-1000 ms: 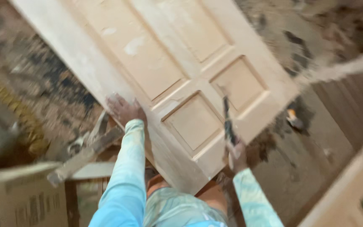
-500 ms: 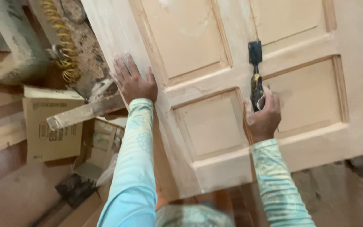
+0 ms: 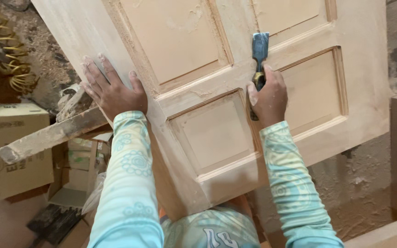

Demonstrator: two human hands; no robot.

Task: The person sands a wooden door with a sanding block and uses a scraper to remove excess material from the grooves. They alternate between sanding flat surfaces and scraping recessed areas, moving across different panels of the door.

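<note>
On the pale panelled door (image 3: 217,133), dusty, chisel (image 3: 259,50) seemingly pressed flat

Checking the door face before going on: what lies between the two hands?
In the head view, between the left hand and the right hand holding the chisel, only the door shows: a raised rail and recessed panel corners, nothing loose.

A brown cardboard box (image 3: 12,151) with dark print on its side stands at the left edge, near the floor. Just right of it, under a dusty wooden plank, sits a smaller opened carton (image 3: 81,158), pale with greenish printing on its flaps.
</note>
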